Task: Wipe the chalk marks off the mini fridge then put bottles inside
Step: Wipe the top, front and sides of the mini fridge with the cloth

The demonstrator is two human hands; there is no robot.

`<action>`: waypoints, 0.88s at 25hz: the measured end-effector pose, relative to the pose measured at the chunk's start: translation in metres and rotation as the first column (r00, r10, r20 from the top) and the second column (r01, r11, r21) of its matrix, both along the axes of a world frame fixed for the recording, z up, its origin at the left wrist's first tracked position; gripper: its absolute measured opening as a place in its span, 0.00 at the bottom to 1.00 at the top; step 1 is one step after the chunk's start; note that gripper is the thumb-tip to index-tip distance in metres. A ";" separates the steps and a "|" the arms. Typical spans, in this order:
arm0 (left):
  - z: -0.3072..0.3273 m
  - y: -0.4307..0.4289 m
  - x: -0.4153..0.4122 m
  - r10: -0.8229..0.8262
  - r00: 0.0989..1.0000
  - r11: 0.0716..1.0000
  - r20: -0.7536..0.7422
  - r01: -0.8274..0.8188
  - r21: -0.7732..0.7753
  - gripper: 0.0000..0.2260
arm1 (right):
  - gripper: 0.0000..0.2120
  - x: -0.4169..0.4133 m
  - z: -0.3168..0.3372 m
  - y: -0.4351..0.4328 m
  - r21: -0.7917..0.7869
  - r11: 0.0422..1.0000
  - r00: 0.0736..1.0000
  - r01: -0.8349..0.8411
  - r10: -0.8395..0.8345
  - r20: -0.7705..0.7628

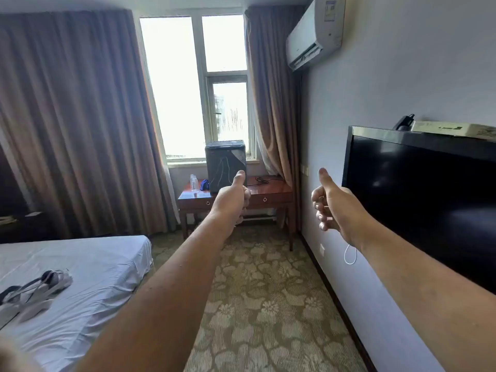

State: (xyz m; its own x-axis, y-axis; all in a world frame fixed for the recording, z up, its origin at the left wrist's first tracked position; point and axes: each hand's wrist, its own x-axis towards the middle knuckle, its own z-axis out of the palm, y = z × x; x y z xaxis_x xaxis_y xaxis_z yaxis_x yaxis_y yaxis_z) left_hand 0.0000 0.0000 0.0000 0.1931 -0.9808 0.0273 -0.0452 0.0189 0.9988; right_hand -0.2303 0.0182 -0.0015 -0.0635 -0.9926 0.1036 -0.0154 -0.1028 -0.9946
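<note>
A black mini fridge (225,163) stands on a wooden desk (271,193) under the window, far across the room. Pale chalk lines run down its closed door. Left of it on the desk stand clear plastic bottles (194,183), with a blue cloth (204,184) between them and the fridge. Both my arms are stretched out in front of me. My left hand (233,198) is a fist with the thumb up, overlapping the fridge's lower right corner in view. My right hand (332,201) also has its thumb up and fingers curled. Neither holds anything.
A bed (88,275) with a white sheet and a grey strap-like item (32,291) lies at the left. A wall-mounted black TV (418,189) is on the right, an air conditioner (315,33) above. Patterned carpet (265,304) runs between bed and wall toward the desk. Brown curtains flank the window.
</note>
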 end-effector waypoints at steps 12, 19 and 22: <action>-0.020 -0.071 0.023 -0.006 0.997 1.000 0.079 0.003 0.028 0.28 | 0.29 0.041 -0.027 -0.077 0.046 0.999 1.000 -0.021 0.021 -0.007; -0.075 -0.209 0.082 0.002 0.999 0.999 0.039 -0.004 0.036 0.27 | 0.28 0.112 -0.082 -0.216 0.087 0.995 0.996 -0.047 0.054 -0.076; -0.093 -0.293 0.117 -0.002 1.000 0.999 -0.007 0.002 0.054 0.27 | 0.28 0.142 -0.085 -0.298 0.086 0.996 0.994 -0.031 0.039 -0.100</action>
